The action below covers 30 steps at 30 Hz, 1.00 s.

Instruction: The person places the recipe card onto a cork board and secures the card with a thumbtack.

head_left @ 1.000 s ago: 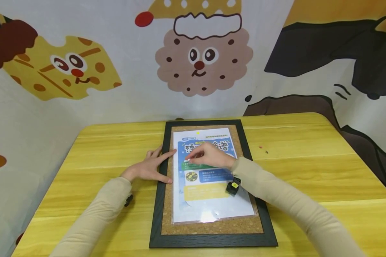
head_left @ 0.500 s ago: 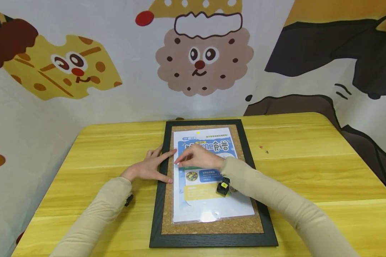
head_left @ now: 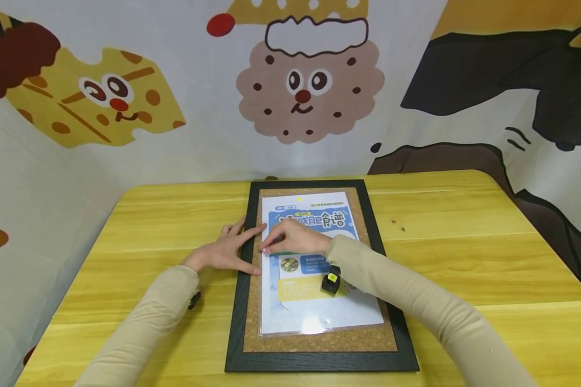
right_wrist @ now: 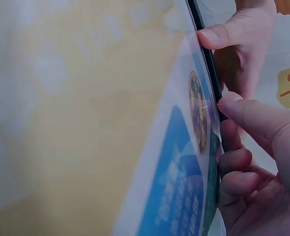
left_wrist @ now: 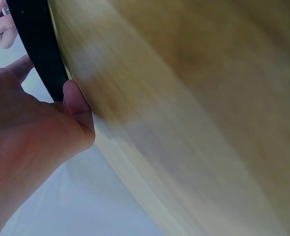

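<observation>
A laminated poster (head_left: 295, 320) with blue, green and yellow panels lies on a cork board (head_left: 319, 343) in a black frame (head_left: 237, 328). My right hand (head_left: 295, 236) pinches a small white push pin (head_left: 264, 250) between thumb and index finger, at the poster's left edge. Its thin needle shows faintly in the right wrist view; the fingertips hide most of the head. With fingers spread, my left hand (head_left: 224, 252) rests across the frame's left side, its index fingertip and thumb tip reaching the cork and poster edge. In the left wrist view, the left hand (left_wrist: 36, 118) lies against the black frame.
The board lies on a yellow wood-grain table (head_left: 150, 231). To its right are two tiny specks (head_left: 398, 224), too small to identify. A cartoon-printed cloth (head_left: 198, 150) stands behind the table. A yellow dot (head_left: 299, 199) shows at the poster's top.
My right hand has moved left and slightly down across the poster to its left edge, carrying the push pin, uncovering more of the title. The left hand has stayed put.
</observation>
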Motion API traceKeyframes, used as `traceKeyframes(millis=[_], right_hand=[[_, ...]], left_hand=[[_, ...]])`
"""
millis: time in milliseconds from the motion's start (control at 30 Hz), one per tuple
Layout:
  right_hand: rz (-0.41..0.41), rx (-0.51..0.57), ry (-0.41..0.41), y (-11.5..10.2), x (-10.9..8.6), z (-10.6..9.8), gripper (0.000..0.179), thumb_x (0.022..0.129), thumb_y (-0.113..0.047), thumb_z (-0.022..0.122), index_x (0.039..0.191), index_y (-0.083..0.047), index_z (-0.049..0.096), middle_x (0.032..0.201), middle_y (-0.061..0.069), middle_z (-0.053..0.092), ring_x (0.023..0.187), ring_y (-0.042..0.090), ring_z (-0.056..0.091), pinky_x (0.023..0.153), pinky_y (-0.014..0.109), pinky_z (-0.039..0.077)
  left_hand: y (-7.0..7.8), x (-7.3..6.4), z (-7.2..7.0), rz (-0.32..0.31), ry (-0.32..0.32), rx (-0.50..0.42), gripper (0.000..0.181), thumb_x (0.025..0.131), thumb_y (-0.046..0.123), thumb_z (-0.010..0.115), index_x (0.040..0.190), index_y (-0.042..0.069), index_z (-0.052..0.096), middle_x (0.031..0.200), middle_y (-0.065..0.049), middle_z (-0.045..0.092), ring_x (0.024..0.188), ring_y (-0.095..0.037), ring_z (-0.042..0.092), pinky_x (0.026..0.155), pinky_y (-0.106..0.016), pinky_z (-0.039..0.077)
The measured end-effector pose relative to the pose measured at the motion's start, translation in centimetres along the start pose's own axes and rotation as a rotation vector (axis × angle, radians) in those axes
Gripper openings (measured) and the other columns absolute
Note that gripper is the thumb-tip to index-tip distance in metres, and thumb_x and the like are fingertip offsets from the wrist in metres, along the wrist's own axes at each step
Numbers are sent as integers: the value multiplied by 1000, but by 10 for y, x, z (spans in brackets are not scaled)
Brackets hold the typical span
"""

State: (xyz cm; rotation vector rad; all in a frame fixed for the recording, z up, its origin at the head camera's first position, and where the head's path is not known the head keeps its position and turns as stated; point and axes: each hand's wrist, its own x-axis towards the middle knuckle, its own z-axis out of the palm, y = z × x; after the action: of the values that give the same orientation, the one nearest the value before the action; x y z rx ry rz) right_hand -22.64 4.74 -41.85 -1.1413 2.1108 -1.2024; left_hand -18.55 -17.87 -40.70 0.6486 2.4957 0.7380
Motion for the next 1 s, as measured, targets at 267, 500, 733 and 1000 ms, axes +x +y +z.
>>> traceKeyframes(millis=[267,500,733,1000], right_hand=[[16,-39,7,0,1,1,18,88,-10,72,105,-6,76,99,-1,71,88,9,62,77,26,50],[26,-57,14,-1,2,2,20,88,-11,73,107,-8,76,97,-4,69,88,8,61,77,26,49],[33,-68,15,-1,2,2,20,88,-12,72,107,-8,75,94,-4,69,85,8,61,73,25,49],[27,-82,16,-1,4,3,21,88,-11,72,109,-8,75,97,-4,70,83,9,60,71,25,47]], left_hand=[[-1,1,-1,9,1,13,103,77,52,77,156,23,19,157,-25,-10,130,-42,12,96,-68,25],[-2,2,-1,8,-1,12,103,77,52,77,156,23,19,157,-26,-9,131,-42,11,96,-68,24],[-1,2,-2,10,-3,22,103,77,52,77,157,23,18,157,-25,-10,129,-41,13,96,-66,25],[-3,3,-2,15,3,24,103,77,51,77,156,21,19,156,-27,-9,128,-40,14,96,-65,26]])
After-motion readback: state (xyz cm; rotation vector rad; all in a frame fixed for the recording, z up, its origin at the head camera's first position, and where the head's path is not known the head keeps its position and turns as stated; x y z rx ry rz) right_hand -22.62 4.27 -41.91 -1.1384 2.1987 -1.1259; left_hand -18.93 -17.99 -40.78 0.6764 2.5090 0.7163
